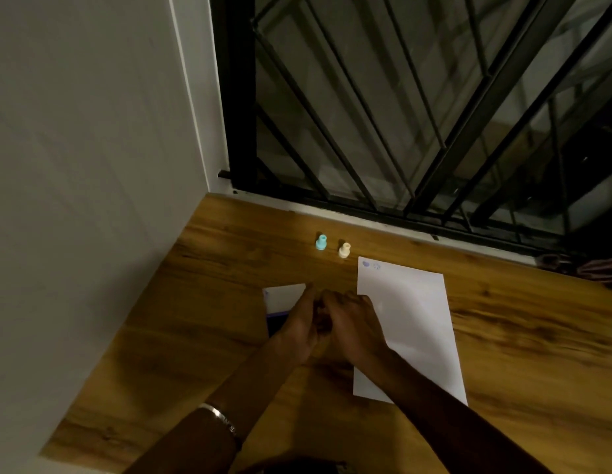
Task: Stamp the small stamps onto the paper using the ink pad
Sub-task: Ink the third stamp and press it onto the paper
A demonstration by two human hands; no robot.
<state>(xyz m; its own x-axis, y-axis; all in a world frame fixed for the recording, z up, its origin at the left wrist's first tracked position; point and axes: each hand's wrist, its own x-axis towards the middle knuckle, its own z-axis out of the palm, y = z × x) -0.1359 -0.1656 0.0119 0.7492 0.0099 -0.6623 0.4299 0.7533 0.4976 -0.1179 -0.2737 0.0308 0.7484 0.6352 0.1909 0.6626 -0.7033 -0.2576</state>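
Observation:
A white sheet of paper [410, 323] lies on the wooden table, with two faint blue prints near its far left corner. Beyond it stand a teal stamp [321, 242] and a cream stamp [344, 250], both upright. An ink pad [284, 299] with its white lid raised sits left of the paper, its dark base mostly hidden by my hands. My left hand [299, 328] and my right hand [354, 325] meet over the pad, fingers curled together around something small and dark that I cannot make out.
The wooden table [229, 261] runs up to a white wall on the left and a window with a black metal grille [400, 114] at the back. A silver bangle [219, 417] is on my left wrist. Dark cloth lies at the far right edge.

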